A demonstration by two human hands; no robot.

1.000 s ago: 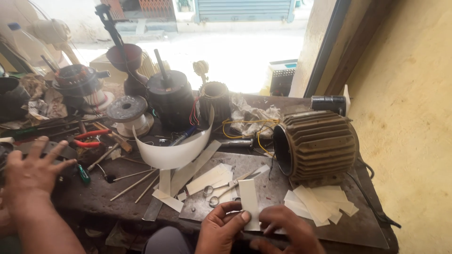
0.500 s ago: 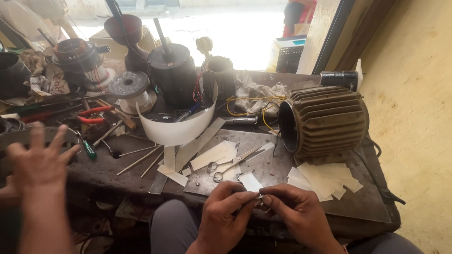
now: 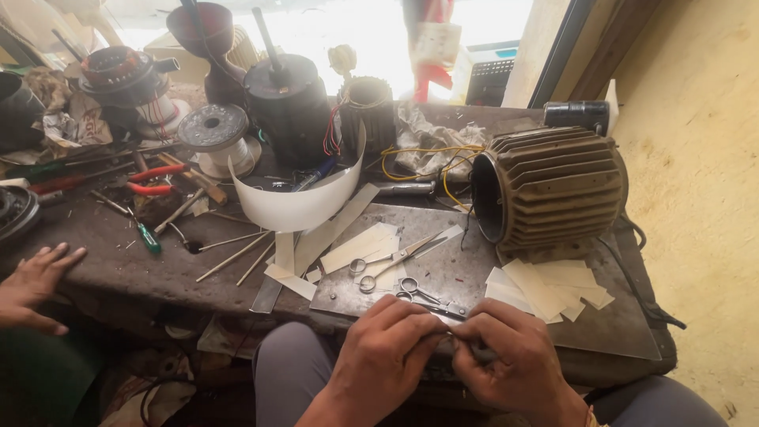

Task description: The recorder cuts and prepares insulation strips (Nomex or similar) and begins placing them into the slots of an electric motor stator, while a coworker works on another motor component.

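Looking down at the bench, my left hand and right hand are pressed together at the near edge of the flat grey metal plate, fingertips pinching a small pale strip of insulation paper between them. Most of it is hidden by my fingers, so I can't tell its shape. Just beyond my knuckles lie small steel scissors, with a bigger pair of scissors further up the plate. The ribbed brown motor housing sits on its side to the right, with cut cream paper pieces stacked below it. Another person's hand rests spread on the bench's left edge.
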